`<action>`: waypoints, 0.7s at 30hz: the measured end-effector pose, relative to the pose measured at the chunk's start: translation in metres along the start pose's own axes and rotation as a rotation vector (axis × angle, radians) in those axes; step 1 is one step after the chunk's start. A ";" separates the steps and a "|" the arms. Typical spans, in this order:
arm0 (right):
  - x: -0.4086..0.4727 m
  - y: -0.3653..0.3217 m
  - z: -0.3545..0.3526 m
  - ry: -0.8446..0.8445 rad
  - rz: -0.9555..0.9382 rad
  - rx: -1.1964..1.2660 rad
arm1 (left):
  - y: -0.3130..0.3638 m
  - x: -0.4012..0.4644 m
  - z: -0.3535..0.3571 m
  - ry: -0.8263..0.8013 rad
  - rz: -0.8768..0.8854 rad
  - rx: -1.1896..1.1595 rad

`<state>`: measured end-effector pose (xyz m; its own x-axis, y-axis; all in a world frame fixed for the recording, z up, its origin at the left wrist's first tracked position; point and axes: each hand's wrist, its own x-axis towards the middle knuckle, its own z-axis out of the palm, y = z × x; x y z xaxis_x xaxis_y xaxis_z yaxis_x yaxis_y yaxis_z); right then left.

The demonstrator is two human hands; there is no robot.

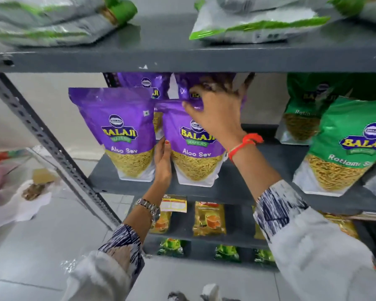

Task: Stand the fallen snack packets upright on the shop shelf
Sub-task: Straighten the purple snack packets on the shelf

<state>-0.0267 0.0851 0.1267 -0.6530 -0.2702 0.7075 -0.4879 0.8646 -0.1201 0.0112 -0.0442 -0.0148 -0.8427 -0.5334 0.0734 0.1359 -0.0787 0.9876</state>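
Purple Aloo Sev packets stand upright on the middle grey shelf (237, 185). The front left packet (119, 131) stands free. My left hand (162, 161) presses flat against the left side of the front middle packet (193, 153). My right hand (217, 109) reaches over that packet's top and grips the purple rear packet (187, 90) behind it. Another rear purple packet (148, 83) stands at the back left.
Green Ratlami Sev packets (343, 146) stand at the right of the same shelf. Green-and-white bags (254, 27) lie flat on the shelf above. Small yellow packets (208, 218) fill the lower shelves. A slanted perforated metal brace (44, 135) runs down the left side.
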 end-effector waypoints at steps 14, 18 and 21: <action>0.035 -0.016 0.008 -0.188 -0.077 0.048 | -0.004 0.008 0.008 0.110 -0.009 -0.175; 0.012 -0.012 0.006 0.103 -0.067 -0.021 | -0.006 0.005 0.009 0.099 -0.010 -0.190; -0.037 0.002 0.014 0.522 0.165 0.136 | -0.016 0.000 0.003 0.022 -0.103 -0.204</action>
<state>-0.0122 0.0908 0.0907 -0.3706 0.1387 0.9184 -0.4964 0.8061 -0.3221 0.0072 -0.0402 -0.0299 -0.8463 -0.5317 -0.0313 0.1544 -0.3011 0.9410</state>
